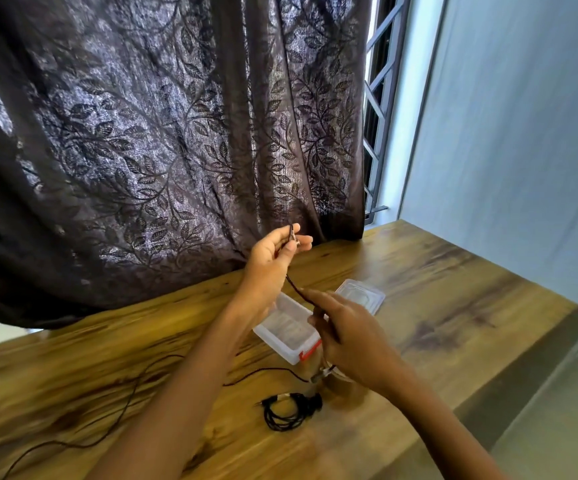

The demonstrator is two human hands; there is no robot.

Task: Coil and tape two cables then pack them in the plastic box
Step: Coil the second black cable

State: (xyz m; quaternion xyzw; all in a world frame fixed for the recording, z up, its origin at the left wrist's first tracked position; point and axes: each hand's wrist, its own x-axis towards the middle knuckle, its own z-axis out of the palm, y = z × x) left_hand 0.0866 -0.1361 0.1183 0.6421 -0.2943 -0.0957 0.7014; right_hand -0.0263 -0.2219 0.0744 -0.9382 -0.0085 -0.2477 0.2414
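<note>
My left hand [273, 258] is raised above the table and pinches one end of a thin dark cable [292, 282]. The cable runs down to my right hand [346, 337], which grips it lower down; the rest trails across the wooden table [453, 306] to the left. A second black cable [289, 410] lies coiled on the table in front of me. The clear plastic box [287, 332] with a red latch stands open under my hands. Its clear lid [360, 294] lies just behind it.
A roll of brown tape [336, 382] sits under my right wrist, partly hidden. A dark leaf-patterned curtain [163, 140] hangs along the table's far edge. A barred window [381, 109] and a pale wall are at the right, where the table ends.
</note>
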